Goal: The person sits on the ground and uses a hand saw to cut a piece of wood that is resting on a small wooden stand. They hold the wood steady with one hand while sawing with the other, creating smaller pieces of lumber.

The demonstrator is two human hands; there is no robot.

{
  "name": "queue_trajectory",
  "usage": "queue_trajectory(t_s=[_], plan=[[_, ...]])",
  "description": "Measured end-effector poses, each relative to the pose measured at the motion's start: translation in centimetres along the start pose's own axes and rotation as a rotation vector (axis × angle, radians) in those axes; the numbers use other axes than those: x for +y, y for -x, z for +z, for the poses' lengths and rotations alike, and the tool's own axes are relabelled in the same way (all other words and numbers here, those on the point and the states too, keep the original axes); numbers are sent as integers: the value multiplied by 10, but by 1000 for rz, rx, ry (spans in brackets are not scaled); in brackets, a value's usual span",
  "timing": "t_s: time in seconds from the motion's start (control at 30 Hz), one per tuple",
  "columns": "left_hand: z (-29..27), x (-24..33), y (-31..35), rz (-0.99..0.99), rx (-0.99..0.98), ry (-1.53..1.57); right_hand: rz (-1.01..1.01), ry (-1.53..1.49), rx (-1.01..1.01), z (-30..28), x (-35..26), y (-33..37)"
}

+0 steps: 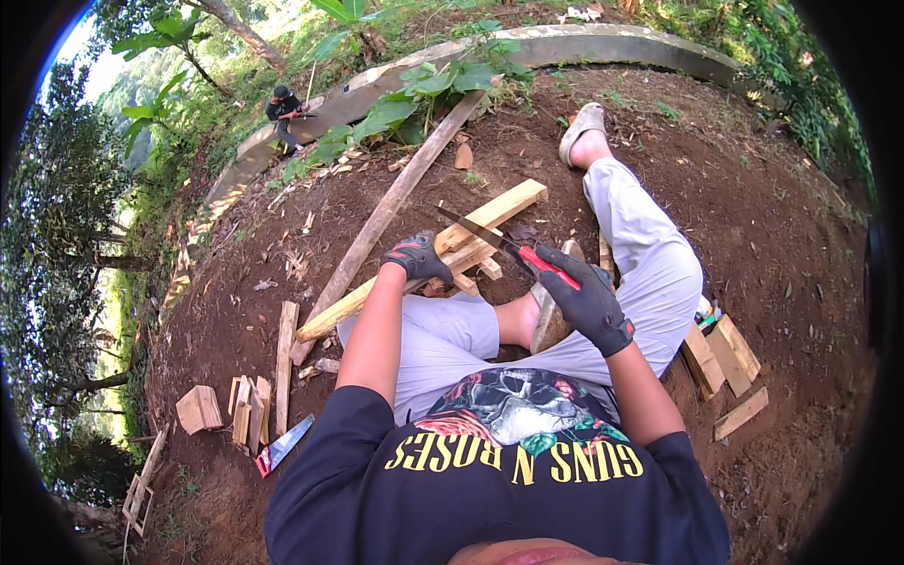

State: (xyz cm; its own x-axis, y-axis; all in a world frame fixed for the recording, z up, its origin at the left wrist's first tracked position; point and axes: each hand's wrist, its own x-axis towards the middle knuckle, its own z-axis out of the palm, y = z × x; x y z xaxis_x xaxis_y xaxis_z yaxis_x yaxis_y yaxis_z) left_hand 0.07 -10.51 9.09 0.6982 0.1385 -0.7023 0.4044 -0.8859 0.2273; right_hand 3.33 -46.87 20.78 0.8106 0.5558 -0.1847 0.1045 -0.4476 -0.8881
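My left hand (416, 257), in a dark glove with red marks, is closed over a pale squared timber (499, 210) that slants from near my left knee to the upper right. In my gloved right hand (586, 303) is a pruning saw (485, 232) with a red handle and a dark blade. Its blade points up and left, across the timber as seen from here; whether the teeth touch the wood I cannot tell. Short wood offcuts (490, 268) lie under and beside the timber, close to my sandalled foot (549, 320).
A long round pole (405, 193) lies to the left of the timber. Further left are stacked wood blocks (252, 411) and a second handsaw (285, 444). More boards (723, 356) lie on the right. Beyond, another person (285, 113) sits by a low concrete wall (584, 45).
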Motion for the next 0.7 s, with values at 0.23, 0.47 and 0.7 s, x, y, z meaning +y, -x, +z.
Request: queue_trajectory(t_s=[0.23,0.47,0.7], plan=[[50,-5,8,13,156,-24,31,3,31,-1,-3,38],[54,4,15,83,240,-31,26,-134,140,-3,-7,43],[39,31,23,-93,252,68,-155,-97,158,26,6,3]])
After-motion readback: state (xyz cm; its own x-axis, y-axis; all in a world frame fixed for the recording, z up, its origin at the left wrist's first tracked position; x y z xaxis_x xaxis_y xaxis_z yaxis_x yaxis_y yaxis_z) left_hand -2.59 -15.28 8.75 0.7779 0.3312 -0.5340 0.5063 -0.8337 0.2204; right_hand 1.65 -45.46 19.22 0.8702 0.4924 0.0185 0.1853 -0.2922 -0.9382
